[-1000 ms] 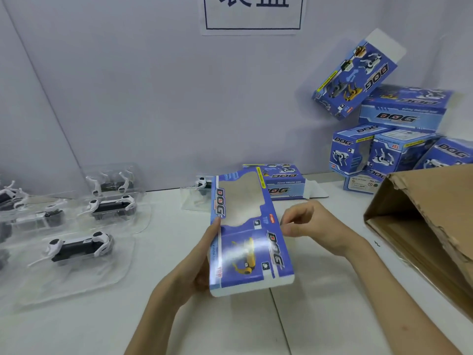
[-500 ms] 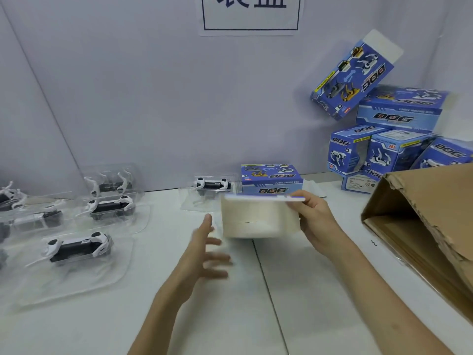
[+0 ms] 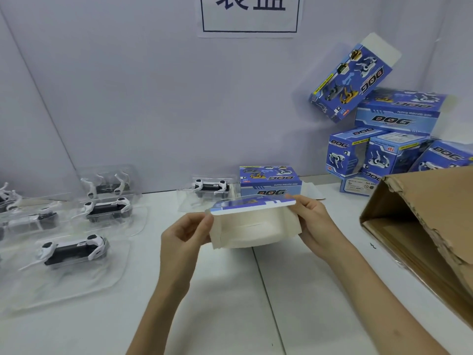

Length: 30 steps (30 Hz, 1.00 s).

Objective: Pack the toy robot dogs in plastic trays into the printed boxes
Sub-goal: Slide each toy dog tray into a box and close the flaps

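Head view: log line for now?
left hand: grips printed box | right hand: grips it | nearest toy dog: in tray, unpacked

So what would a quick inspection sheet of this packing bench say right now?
Surface: white table, seam down the middle.
Job's things: half-opened box held above the table, plain inside facing the camera; toy dogs in trays at left; printed boxes piled at right.
Clutter: torn cardboard carton on its side, right.
Grips: left hand and right hand each pinch an end of the box.
Cables: nothing seen.
Surroundings: pale wall with a paper sign.
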Tool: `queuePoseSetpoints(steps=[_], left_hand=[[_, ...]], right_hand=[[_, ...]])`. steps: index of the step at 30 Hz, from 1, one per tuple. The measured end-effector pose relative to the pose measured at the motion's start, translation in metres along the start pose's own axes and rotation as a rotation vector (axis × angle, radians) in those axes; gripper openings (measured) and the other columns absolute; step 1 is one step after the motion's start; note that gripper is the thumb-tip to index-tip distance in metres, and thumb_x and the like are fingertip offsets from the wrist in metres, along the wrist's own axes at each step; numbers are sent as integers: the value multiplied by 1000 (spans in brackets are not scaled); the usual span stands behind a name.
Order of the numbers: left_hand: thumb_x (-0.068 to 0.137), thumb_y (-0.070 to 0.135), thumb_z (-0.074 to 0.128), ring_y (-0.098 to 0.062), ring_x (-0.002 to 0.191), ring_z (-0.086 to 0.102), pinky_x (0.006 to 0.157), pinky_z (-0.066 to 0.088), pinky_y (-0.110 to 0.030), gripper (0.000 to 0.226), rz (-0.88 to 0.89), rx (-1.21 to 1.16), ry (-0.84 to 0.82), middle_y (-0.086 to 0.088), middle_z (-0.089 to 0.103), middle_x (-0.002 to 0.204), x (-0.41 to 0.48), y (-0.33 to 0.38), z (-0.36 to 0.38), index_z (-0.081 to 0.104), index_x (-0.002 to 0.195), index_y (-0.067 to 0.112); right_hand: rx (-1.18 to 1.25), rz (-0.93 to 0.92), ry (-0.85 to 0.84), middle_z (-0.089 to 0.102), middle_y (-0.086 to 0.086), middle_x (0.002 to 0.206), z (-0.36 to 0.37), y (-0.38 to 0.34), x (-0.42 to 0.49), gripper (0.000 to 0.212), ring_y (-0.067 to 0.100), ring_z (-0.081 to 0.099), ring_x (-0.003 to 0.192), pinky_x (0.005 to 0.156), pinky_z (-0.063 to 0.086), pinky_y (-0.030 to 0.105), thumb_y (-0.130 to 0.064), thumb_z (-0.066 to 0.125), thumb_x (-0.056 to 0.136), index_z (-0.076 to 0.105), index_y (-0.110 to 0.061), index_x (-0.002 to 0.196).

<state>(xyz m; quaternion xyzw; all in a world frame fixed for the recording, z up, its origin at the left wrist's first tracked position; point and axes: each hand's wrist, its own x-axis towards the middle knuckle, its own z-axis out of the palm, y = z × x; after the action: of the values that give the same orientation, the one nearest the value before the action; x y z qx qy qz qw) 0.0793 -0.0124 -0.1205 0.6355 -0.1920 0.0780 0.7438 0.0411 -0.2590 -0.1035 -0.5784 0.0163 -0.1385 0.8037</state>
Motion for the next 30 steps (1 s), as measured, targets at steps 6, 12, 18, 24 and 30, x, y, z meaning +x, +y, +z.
queuePoseSetpoints(steps=[6,12,18,24,30], left_hand=[[85,27,62,-16,68,66,61,56,-25,25,-278,-267,-159,-10,72,84,0,-4,-6,76,86,7],[71,58,65,-18,46,55,47,52,-27,55,-437,-269,68,-3,67,71,3,-6,0,72,99,12],[78,72,63,-24,53,59,57,57,-34,73,-612,-280,-84,-7,63,73,2,0,-1,69,117,11],[76,83,45,-38,69,64,60,59,-43,100,-857,-411,-320,-23,61,94,-5,4,-1,64,129,1],[77,78,58,-41,81,70,62,60,-44,90,-929,-431,-459,-21,67,123,-6,13,-3,59,139,12]], right_hand=[[72,109,-34,74,11,108,-2,3,-2,20,19,70,84,63,56,26,-29,63,85,79,-19,92],[126,90,-75,75,8,105,9,6,-4,27,17,71,86,69,58,25,-33,60,86,81,-16,95],[162,41,-17,76,4,102,11,6,-3,26,15,73,87,68,58,23,-37,64,82,82,-20,91],[128,27,17,76,9,103,5,5,-1,21,21,72,89,74,57,32,-36,65,82,81,-22,80],[41,9,-84,74,3,70,5,-2,-10,60,15,73,62,52,58,24,-61,94,33,70,-18,66]])
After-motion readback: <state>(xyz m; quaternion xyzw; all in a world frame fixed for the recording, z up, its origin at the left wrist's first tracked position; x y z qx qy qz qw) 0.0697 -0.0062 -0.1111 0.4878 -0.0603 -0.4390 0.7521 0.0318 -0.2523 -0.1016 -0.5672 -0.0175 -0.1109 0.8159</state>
